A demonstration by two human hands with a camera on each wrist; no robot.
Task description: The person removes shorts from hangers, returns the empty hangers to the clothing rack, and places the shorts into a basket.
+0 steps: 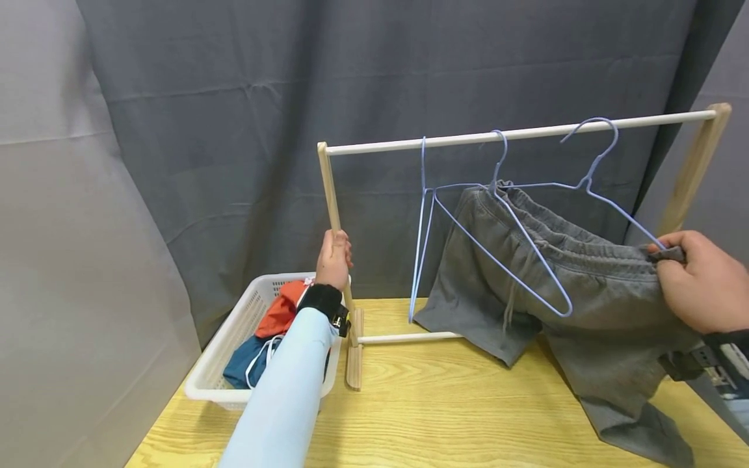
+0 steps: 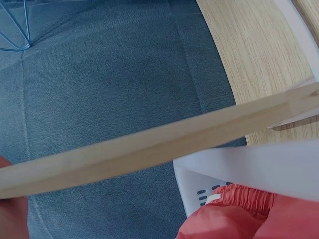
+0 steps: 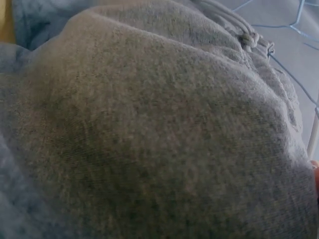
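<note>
My left hand (image 1: 333, 261) grips the left wooden post (image 1: 330, 198) of a small clothes rack, fingers wrapped round it. In the head view, my right hand (image 1: 705, 279) pinches the waistband of grey drawstring shorts (image 1: 614, 305) at one end, by the tip of a blue wire hanger (image 1: 615, 134). This hanger's hook overlaps the rack's white rail (image 1: 380, 146), and its other arm reaches the far end of the waistband. The shorts hang slanted, one leg low near the table. Grey cloth (image 3: 164, 124) fills most of the right wrist view.
Two more blue hangers, a middle one (image 1: 541, 257) in front of the shorts and a left one (image 1: 422, 221), hang from the rail. Left of the rack, a white basket (image 1: 201, 383) holds red clothing (image 1: 281, 312) and blue clothing (image 1: 242, 361). Grey curtains stand behind the wooden table (image 1: 433, 403).
</note>
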